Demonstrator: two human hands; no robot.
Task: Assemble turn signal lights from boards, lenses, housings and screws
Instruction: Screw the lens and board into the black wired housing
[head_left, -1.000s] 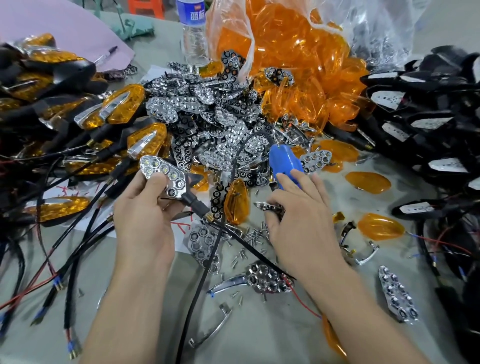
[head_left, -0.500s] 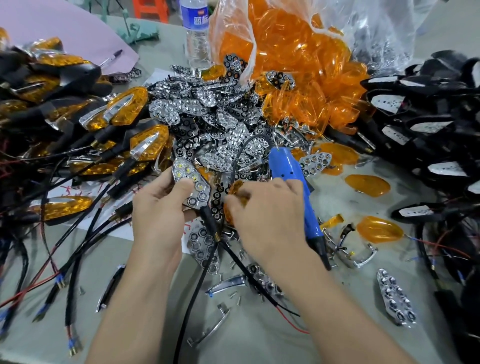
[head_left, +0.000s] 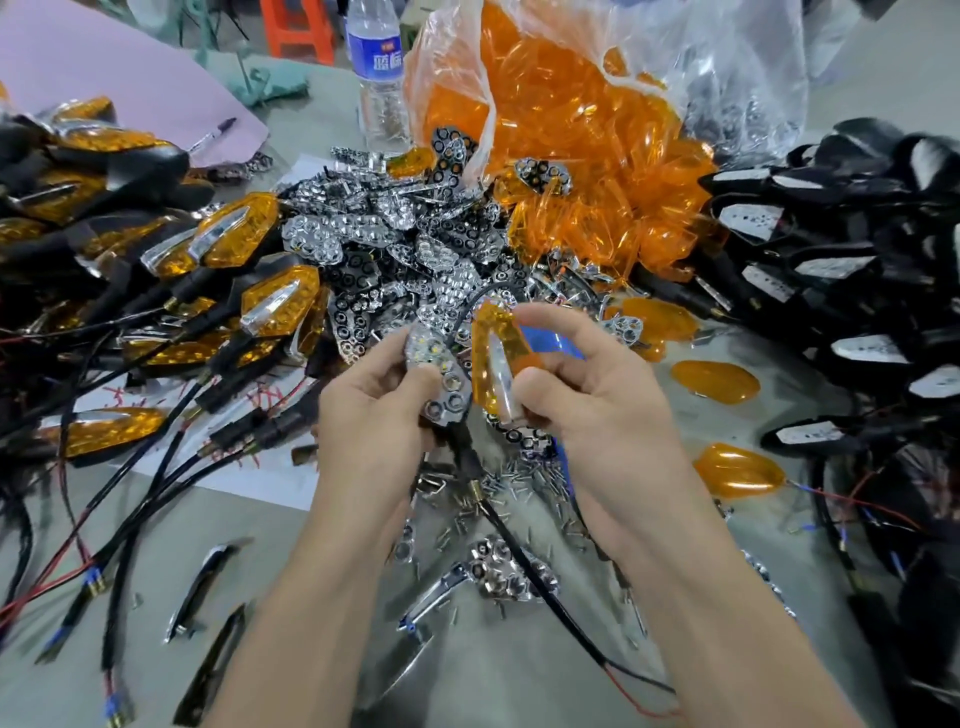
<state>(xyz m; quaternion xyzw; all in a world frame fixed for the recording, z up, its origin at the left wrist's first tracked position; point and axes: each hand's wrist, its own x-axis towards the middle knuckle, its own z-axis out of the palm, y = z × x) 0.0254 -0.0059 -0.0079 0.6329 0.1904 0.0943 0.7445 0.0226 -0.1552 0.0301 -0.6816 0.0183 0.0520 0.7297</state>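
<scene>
My left hand (head_left: 376, 402) grips a black housing with a chrome reflector board (head_left: 441, 379) on its face; a black cable (head_left: 524, 551) runs from it toward me. My right hand (head_left: 597, 410) pinches an orange lens (head_left: 493, 364) with a chrome strip, held upright right beside the board. A blue screwdriver (head_left: 548, 343) shows behind the right hand's fingers, mostly hidden. Small screws (head_left: 498, 483) lie scattered on the table under both hands.
Finished orange lights with black cables (head_left: 228, 244) are heaped at the left. Chrome reflectors (head_left: 395, 244) pile up in the middle, an open bag of orange lenses (head_left: 571, 130) behind them, black housings (head_left: 841, 249) at the right. A water bottle (head_left: 376, 67) stands at the back.
My right hand picked an orange lens from the table and raised it next to the board. My left hand lifted the housing a little and turned it upright.
</scene>
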